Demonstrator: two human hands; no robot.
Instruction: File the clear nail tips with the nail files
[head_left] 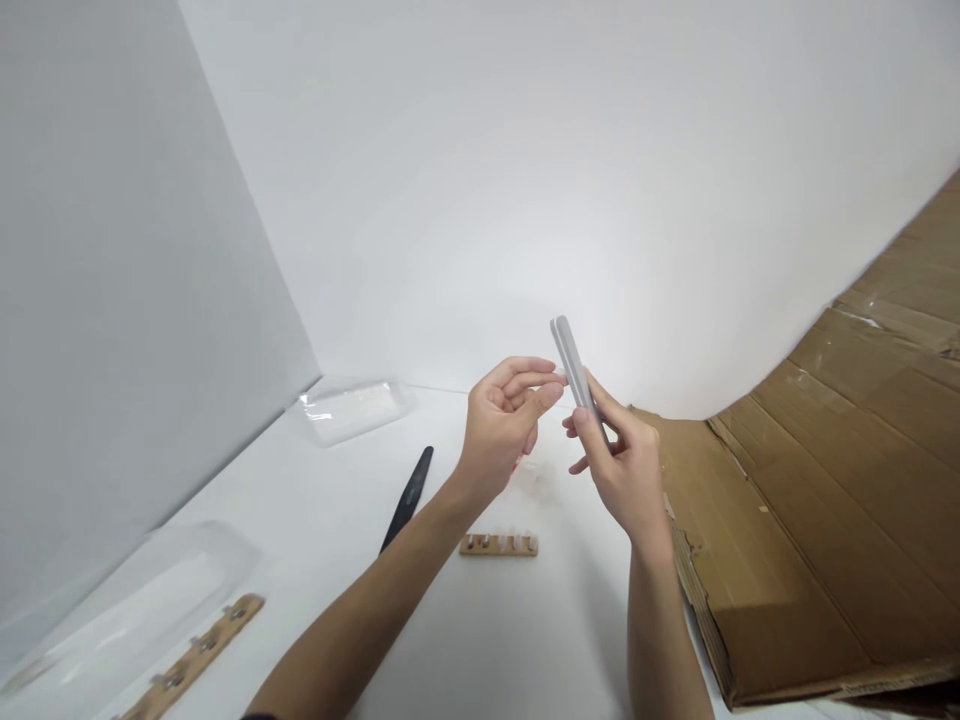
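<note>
My right hand [626,450] grips a flat grey nail file [571,360] with rounded ends, its free end tilted up and to the left. My left hand [506,415] pinches a small clear piece [559,371], which looks like a false nail tip, close against the face of the file. Below the hands, a small wooden strip [499,551] lies on the white table and bears several clear nail tips. A black tapered nail file [407,500] rests beside my left forearm. Something small and red shows under my left hand, mostly hidden.
At the back left lies a clear plastic package [352,410]. Another wooden strip with metal posts [195,655] and a clear plastic sheet or bag [127,610] are at the front left. Folded cardboard [810,500] covers the right side. White walls [480,200] rise behind and to the left.
</note>
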